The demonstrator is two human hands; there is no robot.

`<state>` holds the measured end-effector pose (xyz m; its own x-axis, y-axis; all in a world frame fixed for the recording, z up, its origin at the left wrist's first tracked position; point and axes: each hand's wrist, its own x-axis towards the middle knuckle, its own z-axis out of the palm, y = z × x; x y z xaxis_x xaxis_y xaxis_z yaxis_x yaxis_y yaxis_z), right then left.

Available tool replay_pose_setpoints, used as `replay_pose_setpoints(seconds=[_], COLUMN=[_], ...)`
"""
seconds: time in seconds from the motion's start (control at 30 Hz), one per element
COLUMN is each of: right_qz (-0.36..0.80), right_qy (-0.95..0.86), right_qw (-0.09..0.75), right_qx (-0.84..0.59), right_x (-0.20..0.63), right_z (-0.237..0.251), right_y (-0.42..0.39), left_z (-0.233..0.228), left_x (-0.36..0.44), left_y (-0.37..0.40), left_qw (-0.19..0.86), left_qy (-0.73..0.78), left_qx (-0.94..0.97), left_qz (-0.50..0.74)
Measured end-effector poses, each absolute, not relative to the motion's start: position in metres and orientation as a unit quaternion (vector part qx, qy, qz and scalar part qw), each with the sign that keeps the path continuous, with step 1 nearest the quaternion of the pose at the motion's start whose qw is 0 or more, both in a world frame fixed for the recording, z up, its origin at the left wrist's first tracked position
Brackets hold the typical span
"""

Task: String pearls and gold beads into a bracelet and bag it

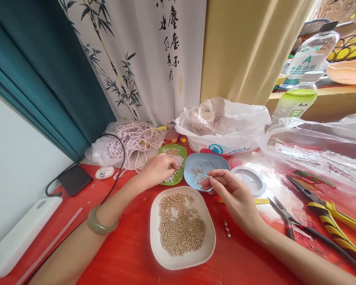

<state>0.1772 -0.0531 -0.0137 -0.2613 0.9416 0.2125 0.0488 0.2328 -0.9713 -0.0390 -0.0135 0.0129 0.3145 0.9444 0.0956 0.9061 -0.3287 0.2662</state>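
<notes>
My left hand [158, 169] reaches into a green dish [181, 152] of small pearl and gold beads, fingertips pinched among them. A jade bangle sits on that wrist. My right hand [231, 194] hovers over the near edge of a blue dish [213, 161] of thin metal pins, with thumb and forefinger pinched on what looks like a thin pin. In front of both hands lies a white dish [163, 253] full of gold beads.
Pearl strands [135, 140] lie on a bag at the back left. A white plastic bag [222, 122] stands behind the dishes. Pliers [329, 213] and cutters [287, 219] rest at the right. A phone [74, 180], cable, white lid [252, 180] and bottles also stand around the red table.
</notes>
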Motion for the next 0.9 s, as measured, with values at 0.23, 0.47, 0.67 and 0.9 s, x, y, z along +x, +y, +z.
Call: replay_pose_setpoints(seconds=[0.23,0.47,0.67,0.9], right_qz=[0.464,0.453,0.456,0.458], right_qy=[-0.644,-0.652,-0.653,-0.656], right_qw=[0.476,0.474,0.462,0.454], right_qx=[-0.379,-0.381,-0.39,-0.392], right_x=[0.178,0.178,0.178,0.179], right_z=[-0.017,-0.018,-0.018,-0.02], right_y=[-0.052,-0.051,-0.051,-0.049], left_z=[0.029,0.023,0.015,0.015], left_x=[-0.023,-0.008,-0.008,-0.003], left_y=[-0.032,-0.053,-0.053,-0.058], left_qw=[0.162,0.197,0.151,0.092], left_qy=[0.505,0.367,0.378,0.396], left_qx=[0.834,0.909,0.913,0.914], left_qz=[0.152,0.026,0.02,0.003])
